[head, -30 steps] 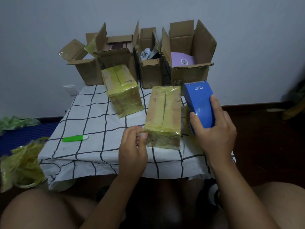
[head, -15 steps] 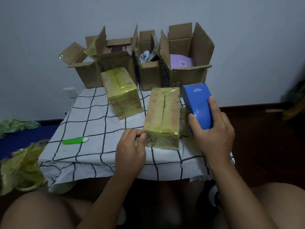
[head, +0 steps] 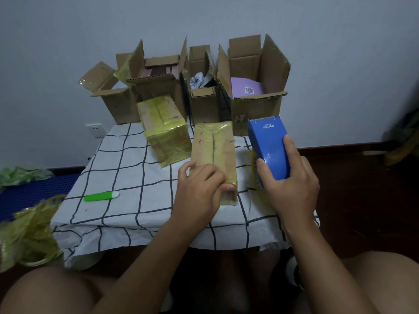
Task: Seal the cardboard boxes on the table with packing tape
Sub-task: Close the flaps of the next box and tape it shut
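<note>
While the left hand (head: 199,189) lies over the near end of a taped cardboard box (head: 214,152), its fingers (head: 223,177) curled round the box's near edge, the right hand (head: 292,189) grips a blue tape dispenser (head: 268,146) just to the right of that box, fingers wrapped over its body with a roll of yellowish tape (head: 256,175) showing beneath. The box sits near the front of the counter (head: 127,173), which is covered in a white cloth with black grid lines. A second taped box (head: 164,130) lies tilted behind and to the left. Four open cardboard boxes (head: 256,94) stand in a row along the back by the wall. A green utility knife (head: 101,197) rests on the cloth to the left, well apart from the hands.
</note>
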The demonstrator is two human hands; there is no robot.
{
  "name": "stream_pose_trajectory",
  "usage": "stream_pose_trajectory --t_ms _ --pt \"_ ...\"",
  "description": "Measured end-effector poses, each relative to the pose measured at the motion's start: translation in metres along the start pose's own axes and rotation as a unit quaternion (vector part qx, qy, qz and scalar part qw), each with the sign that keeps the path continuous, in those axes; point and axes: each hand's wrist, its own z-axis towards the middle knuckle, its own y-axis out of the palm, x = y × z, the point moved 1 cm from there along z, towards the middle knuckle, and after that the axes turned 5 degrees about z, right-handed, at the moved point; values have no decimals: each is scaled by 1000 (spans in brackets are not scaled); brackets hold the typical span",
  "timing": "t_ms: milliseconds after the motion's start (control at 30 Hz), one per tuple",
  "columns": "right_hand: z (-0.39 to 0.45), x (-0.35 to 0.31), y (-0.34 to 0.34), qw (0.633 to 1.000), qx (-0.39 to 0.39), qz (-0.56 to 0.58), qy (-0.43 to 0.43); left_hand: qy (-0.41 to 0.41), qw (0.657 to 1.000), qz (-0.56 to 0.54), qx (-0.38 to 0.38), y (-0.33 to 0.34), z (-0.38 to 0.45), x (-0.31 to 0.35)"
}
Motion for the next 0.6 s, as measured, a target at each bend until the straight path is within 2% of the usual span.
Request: stream_pose_trajectory --t_ms 100,267,500,600 --pt "1 0 0 1000 -2 1 -3 2 998 -56 -38 -6 4 -4" --pt "0 0 1 1000 4 6 1 -80 977 -169 -98 -15 8 -8" --pt "0 -2 0 1000 4 9 14 -29 972 -153 -177 -31 7 -16" --pt "0 -2 -1 1000 3 12 12 -50 958 -171 -224 -48 10 -15"
